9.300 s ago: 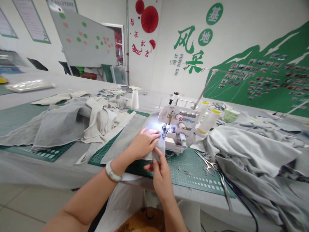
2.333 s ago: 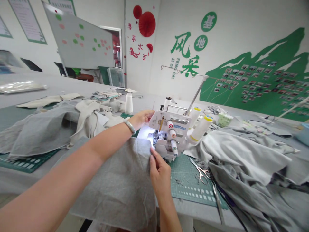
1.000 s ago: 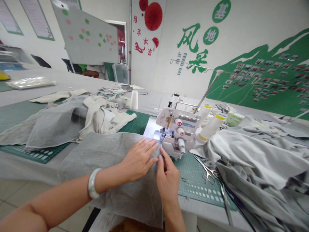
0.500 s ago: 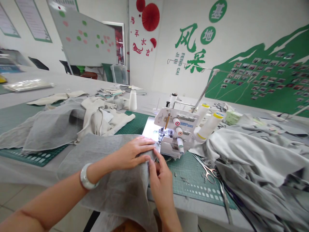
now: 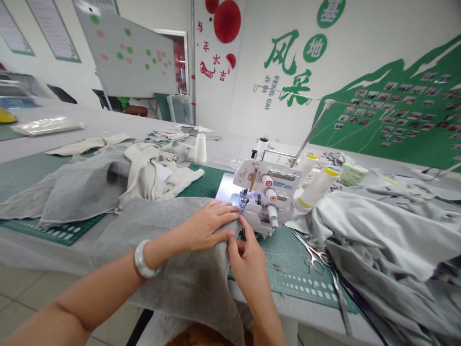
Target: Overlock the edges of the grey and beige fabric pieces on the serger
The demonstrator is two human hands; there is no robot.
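Note:
A piece of grey fabric [image 5: 187,283] lies over the table's front edge, its far right corner at the lit needle area of a white overlock sewing machine [image 5: 284,177]. My left hand [image 5: 211,225] rests on top of this fabric, fingers stretched out and pointing at the machine's presser foot. A pale bracelet [image 5: 144,259] circles that wrist. My right hand [image 5: 249,254] pinches the fabric's right edge between thumb and fingers, just in front of the machine. The layer under the fingers is partly hidden.
Scissors [image 5: 312,253] and metal tweezers [image 5: 342,302] lie on the green cutting mat [image 5: 295,274]. Grey cloth [image 5: 382,240] is heaped at right, more fabric pieces [image 5: 90,180] at left. A white thread cone [image 5: 200,148] stands behind; yellow-ended cones [image 5: 320,188] flank the machine.
Both hands have shifted slightly right, toward the machine, with the grey fabric under them. The camera view has turned a little, so the surroundings sit slightly further right.

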